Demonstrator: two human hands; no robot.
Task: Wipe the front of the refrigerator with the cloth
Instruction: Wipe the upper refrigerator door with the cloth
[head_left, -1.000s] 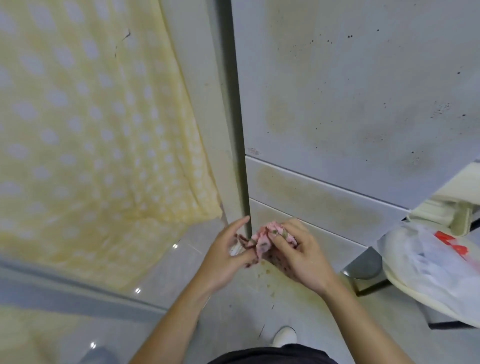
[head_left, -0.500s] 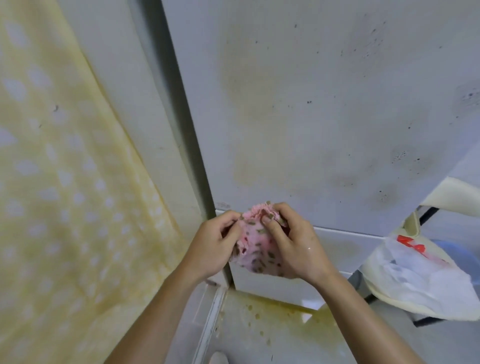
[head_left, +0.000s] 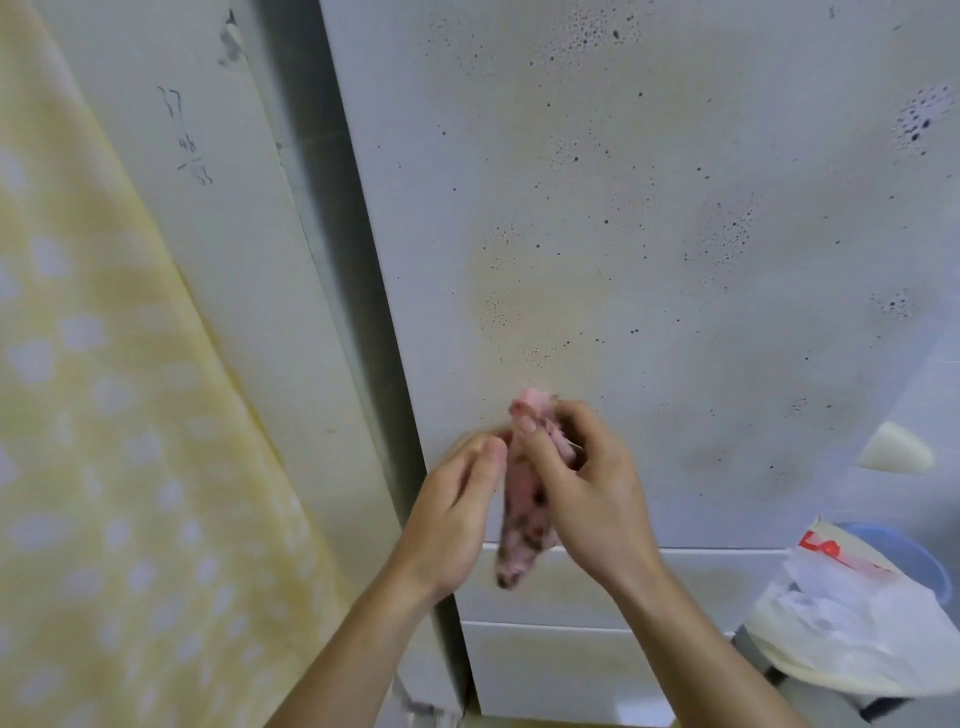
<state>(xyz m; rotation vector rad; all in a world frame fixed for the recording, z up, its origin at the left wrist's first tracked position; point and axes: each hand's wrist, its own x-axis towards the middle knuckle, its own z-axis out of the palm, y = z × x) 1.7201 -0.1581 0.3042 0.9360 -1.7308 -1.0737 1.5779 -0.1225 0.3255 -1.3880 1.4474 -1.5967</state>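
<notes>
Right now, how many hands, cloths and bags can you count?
Hands: 2, the left hand and the right hand
Pink spotted cloth: 1
White plastic bag with red print: 1
Total: 4

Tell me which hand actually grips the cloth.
The right hand: its fingers curl round the pink cloth. The left hand lies beside the cloth with fingers nearly straight.

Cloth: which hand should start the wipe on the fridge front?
Right, likely. The right hand grips the pink cloth near its top, in front of the speckled refrigerator door. The left hand lies open beside the cloth, gripping nothing.
</notes>
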